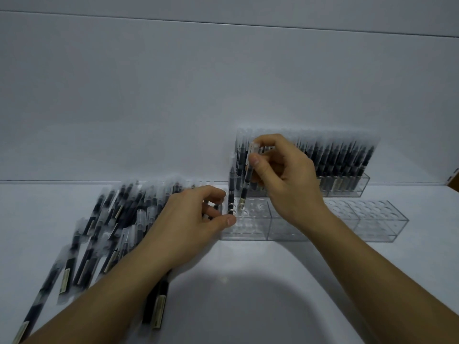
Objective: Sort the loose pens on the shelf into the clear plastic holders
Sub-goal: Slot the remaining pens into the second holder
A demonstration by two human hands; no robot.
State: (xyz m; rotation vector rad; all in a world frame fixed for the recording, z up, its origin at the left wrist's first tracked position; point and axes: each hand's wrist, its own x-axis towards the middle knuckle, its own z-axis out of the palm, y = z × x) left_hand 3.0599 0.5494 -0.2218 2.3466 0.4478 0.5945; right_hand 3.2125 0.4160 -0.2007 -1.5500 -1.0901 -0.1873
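A pen (249,175) is pinched upright between the thumb and curled fingers of the right hand (280,177), and its lower tip is set at a hole near the left end of the near holder (323,227). The left hand (193,217) is held with fingers curled at that same left end, its thumb laid against the front corner; whether anything is gripped cannot be told. A standing pen (231,187) is lodged in the holder just beside the held one.

The near holder is stretched rightward as a long clear block with rows of round holes in its top, its front edge running parallel to the back wall (173,95). Directly behind it, against the wall, the rear holder (347,189) is packed with upright pens. The loose pens (119,212) are heaped to the left, fanned toward the near left corner and partly covered by the left forearm. A broad stretch of white shelf (248,281) is left between the forearms in front of the near holder.

Pale labels (65,280) are seen on the pens, but their writing is too blurred to be read.
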